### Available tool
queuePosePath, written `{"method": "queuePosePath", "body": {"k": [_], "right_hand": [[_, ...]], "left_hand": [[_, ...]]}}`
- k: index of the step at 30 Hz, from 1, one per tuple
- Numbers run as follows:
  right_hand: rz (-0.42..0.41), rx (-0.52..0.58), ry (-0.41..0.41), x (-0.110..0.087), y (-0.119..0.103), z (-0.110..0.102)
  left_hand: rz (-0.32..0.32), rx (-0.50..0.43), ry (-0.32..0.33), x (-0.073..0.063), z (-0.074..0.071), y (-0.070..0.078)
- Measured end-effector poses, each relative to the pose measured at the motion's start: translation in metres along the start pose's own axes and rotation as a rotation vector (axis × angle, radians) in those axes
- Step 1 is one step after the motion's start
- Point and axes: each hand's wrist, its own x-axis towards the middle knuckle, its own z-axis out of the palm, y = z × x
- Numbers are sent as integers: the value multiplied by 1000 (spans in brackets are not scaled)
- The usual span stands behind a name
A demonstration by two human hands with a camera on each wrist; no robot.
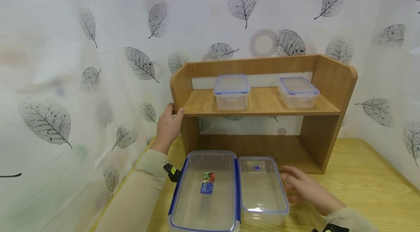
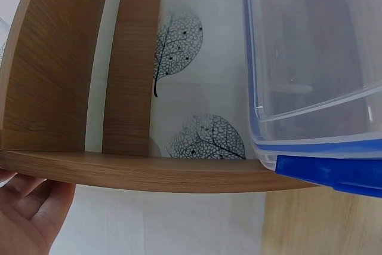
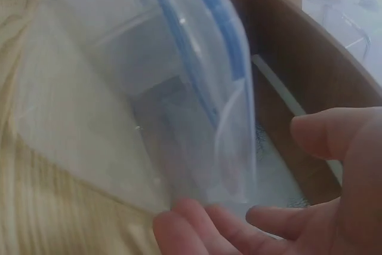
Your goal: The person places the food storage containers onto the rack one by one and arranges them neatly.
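Observation:
A two-tier wooden desk shelf (image 1: 257,112) stands on the table. My left hand (image 1: 168,126) grips the front edge of its left side panel, at the height of the middle board; in the left wrist view the fingers (image 2: 54,207) lie against the panel's outer face. In front of the shelf, a large clear food container (image 1: 216,203) with blue side clips stands beside a smaller clear food container (image 1: 262,192). My right hand (image 1: 306,188) is at the smaller container's right side, fingers spread and loosely bent. In the right wrist view the fingertips (image 3: 194,219) are close to its wall; contact is unclear.
Two small lidded clear containers stand on the upper board, one left of centre (image 1: 232,93) and one at the right (image 1: 298,93). Behind the shelf hangs a leaf-patterned wall covering (image 1: 210,13). The wooden table (image 1: 357,173) extends to the right of the shelf.

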Motion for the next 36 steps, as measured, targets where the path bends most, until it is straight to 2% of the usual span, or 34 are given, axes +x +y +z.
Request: {"method": "queuePosePath", "body": {"k": [8, 16, 26, 36], "right_hand": [[0, 77, -106, 2, 13, 3], [-18, 138, -196, 2, 15, 3], [-14, 89, -194, 1, 15, 0], [-33, 175, -225, 2, 18, -7]], "left_hand": [[-16, 0, 2, -2, 0, 1], [-11, 10, 6, -2, 0, 1], [-20, -10, -3, -2, 1, -1], [-16, -10, -3, -3, 2, 2]]}}
